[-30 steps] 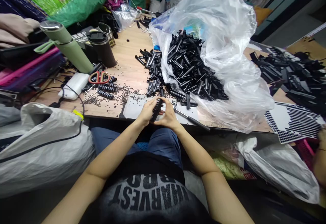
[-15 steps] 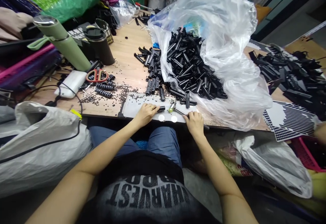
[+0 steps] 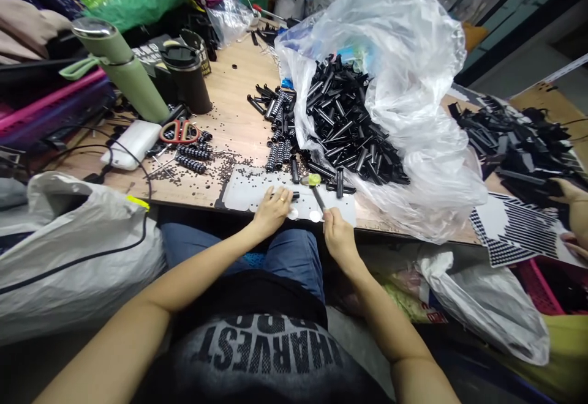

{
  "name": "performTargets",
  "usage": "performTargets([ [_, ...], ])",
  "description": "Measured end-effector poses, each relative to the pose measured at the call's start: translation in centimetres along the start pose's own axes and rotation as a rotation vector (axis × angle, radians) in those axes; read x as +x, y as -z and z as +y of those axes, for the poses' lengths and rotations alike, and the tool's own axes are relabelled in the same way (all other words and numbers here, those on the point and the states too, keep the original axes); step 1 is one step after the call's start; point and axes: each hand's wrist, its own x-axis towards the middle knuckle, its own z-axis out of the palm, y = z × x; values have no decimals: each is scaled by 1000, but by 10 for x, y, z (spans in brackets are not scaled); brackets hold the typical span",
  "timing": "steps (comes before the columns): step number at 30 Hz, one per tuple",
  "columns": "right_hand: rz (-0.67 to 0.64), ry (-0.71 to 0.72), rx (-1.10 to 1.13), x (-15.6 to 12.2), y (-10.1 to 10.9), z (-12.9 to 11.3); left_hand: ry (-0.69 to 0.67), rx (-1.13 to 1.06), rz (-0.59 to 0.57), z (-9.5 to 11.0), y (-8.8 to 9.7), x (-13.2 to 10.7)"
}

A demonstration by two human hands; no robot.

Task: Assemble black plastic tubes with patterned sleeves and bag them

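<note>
My right hand (image 3: 339,232) is closed around the handle of a small mallet (image 3: 314,180) with a yellow-green head. The mallet head is over the white board (image 3: 239,190) at the table's front edge. My left hand (image 3: 272,211) presses its closed fingers on a short black tube (image 3: 295,195) lying on that board, so most of the tube is hidden. Just beyond the hands, another black tube (image 3: 340,183) and a similar black piece (image 3: 294,170) lie on the board's far side. Two white round spots (image 3: 315,215) show near its front edge.
A clear plastic bag (image 3: 427,134) spills a heap of black tubes (image 3: 344,122). Studded rollers (image 3: 278,154), scissors (image 3: 180,131), a green flask (image 3: 124,73) and a dark tumbler (image 3: 190,82) stand or lie leftward. Another person's hand (image 3: 576,208) is at the right by patterned sheets (image 3: 519,226).
The mallet has swung, its head now farther from me and its handle more upright. My right hand moved left; my left hand slid slightly right. Another person's hand came further into view.
</note>
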Motion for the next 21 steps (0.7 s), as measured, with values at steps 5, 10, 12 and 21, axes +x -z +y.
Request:
performTargets([
  [5,62,136,96,-4,-2,-37,46,-46,-28,22,-13,2],
  [10,-256,184,-178,-1,-32,-41,56,-120,-60,18,-20,2],
  [12,-168,170,-104,0,-25,-42,60,-162,-60,16,-16,5],
  [21,166,261,163,22,8,-77,93,-200,-65,8,-12,27],
])
